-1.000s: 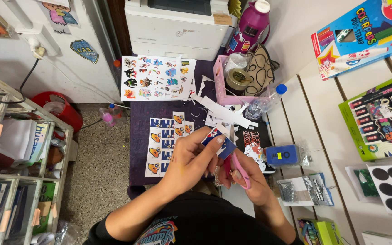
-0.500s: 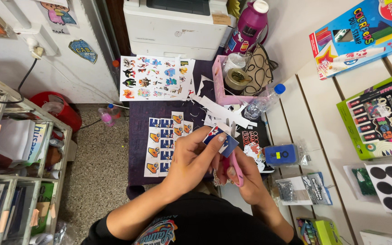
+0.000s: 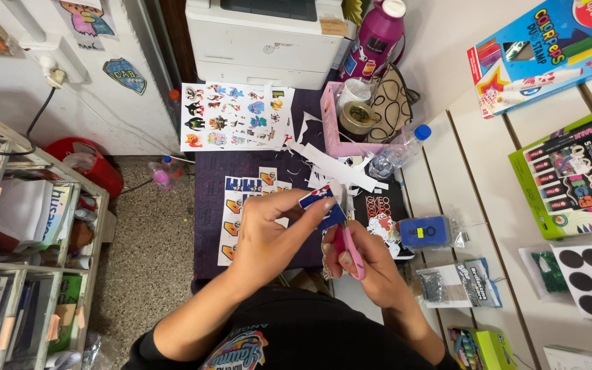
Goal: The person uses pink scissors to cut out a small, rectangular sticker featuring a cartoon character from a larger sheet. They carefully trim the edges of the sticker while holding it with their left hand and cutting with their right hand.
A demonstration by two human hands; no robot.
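**Sticker cutout: thin, floppy, pinch close to the cut**

Sticker piece, blue, red and white, is held up over the near edge of the purple surface, just above the printed strip sheets. Left hand has its fingers pinched on the piece's left edge. Right hand is clenched through the pink scissors, blades pointing far, meeting the piece from below.

Handling, as I judge it:
- Light, paper-thin, no stiffness to speak of. It sags if held far from the blades.
- Glossy face probably slips a bit between dry fingers; pinch flat with thumb on top, not on a corner.
- Tears and creases easily; no pulling against the blades.
- Best hold is just left of the cut line, turning the piece rather than the scissors.

Around it: white paper offcuts lie scattered far of the hands, a full sticker sheet farther still by the white printer, a pink tray far right with a tape roll inside. A small blue packet sits right of the scissors, near but not touching.
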